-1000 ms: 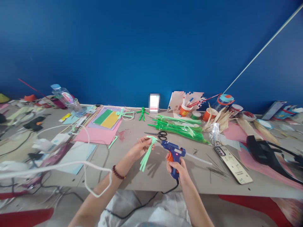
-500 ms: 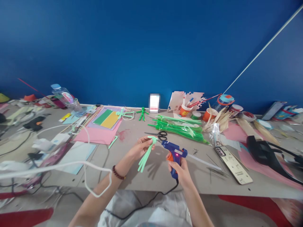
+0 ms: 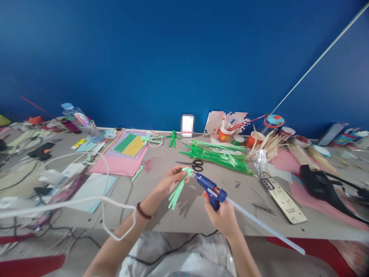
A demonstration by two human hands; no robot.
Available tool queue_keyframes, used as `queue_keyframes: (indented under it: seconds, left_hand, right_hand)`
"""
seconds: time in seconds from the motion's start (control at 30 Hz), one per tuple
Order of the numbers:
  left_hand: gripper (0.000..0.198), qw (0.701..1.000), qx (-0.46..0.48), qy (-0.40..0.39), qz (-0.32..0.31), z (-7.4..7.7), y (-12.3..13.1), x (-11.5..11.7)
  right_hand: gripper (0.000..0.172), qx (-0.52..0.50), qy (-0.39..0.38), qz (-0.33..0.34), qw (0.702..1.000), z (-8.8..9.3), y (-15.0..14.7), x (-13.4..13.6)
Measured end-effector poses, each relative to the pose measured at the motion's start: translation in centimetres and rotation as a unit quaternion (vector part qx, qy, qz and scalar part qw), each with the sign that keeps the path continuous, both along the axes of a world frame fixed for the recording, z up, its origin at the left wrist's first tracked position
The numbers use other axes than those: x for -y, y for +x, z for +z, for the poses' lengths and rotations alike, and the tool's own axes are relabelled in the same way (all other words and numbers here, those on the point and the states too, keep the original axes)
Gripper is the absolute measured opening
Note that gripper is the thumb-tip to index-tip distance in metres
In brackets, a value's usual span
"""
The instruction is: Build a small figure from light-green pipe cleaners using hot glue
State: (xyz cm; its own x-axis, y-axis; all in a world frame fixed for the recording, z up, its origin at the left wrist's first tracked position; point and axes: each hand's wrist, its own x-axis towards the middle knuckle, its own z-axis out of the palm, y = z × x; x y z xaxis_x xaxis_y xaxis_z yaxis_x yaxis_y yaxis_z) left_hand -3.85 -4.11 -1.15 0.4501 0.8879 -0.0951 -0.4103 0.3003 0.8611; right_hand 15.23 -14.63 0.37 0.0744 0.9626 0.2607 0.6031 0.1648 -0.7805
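Observation:
Pinched in my left hand (image 3: 170, 181) is a bunch of pale green pipe cleaners (image 3: 176, 195), knotted at the top with loose ends hanging down. My right hand (image 3: 223, 217) is wrapped round the handle of a blue hot glue gun (image 3: 209, 185) with an orange trigger. The gun's metal nozzle is at the knot; whether it touches cannot be made out. A long clear glue stick (image 3: 268, 227) sticks out of its back. Black-handled scissors (image 3: 197, 165) lie just behind my left hand.
Bundled green pipe cleaners (image 3: 216, 156) lie behind the gun, with a phone (image 3: 284, 201) to the right. A small green figure (image 3: 173, 139) stands near the wall. Coloured sheets (image 3: 118, 165) lie left. A white cable (image 3: 121, 202) loops over my left forearm.
My right hand has turned the glue gun so that its back swings toward me and its nozzle comes closer to the knot. The left hand has barely moved.

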Motion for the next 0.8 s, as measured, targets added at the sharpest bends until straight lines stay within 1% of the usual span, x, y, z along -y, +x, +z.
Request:
queue_keyframes:
  seconds: [0.13, 0.2, 0.27, 0.37, 0.5, 0.6, 0.7, 0.8]
  left_hand:
    - [0.029, 1.0, 0.01, 0.003, 0.011, 0.3, 0.2, 0.1]
    - [0.028, 1.0, 0.011, 0.015, 0.021, 0.6, 0.3, 0.3]
    - [0.028, 0.999, 0.009, 0.028, 0.024, 1.0, 0.4, 0.4]
    - [0.027, 0.999, 0.004, 0.039, 0.023, 1.4, 0.4, 0.6]
    - [0.026, 0.999, 0.015, 0.024, 0.04, 1.3, 0.4, 0.5]
    - [0.026, 0.998, 0.029, -0.003, 0.053, 1.0, 0.3, 0.2]
    - [0.027, 0.998, 0.031, -0.026, 0.054, 0.8, 0.3, 0.0]
    - [0.027, 0.998, 0.034, -0.03, 0.044, 0.7, 0.3, -0.2]
  right_hand:
    - [0.021, 0.081, 0.02, -0.014, 0.996, -0.4, 0.0, 0.2]
    - [0.021, 0.095, 0.019, -0.018, 0.995, -0.4, 0.0, 0.3]
    - [0.02, 0.085, 0.007, -0.013, 0.996, -0.1, -0.1, 0.3]
    - [0.021, 0.038, -0.02, -0.013, 0.999, 0.3, -0.2, 0.3]
    - [0.024, -0.062, -0.041, -0.014, 0.997, 0.7, -0.3, 0.2]
    - [0.025, -0.142, -0.061, -0.032, 0.988, 0.5, -0.1, 0.3]
    - [0.026, -0.212, -0.093, -0.037, 0.972, 0.2, 0.1, 0.4]
    - [0.024, -0.236, -0.1, -0.025, 0.966, 0.1, 0.2, 0.4]
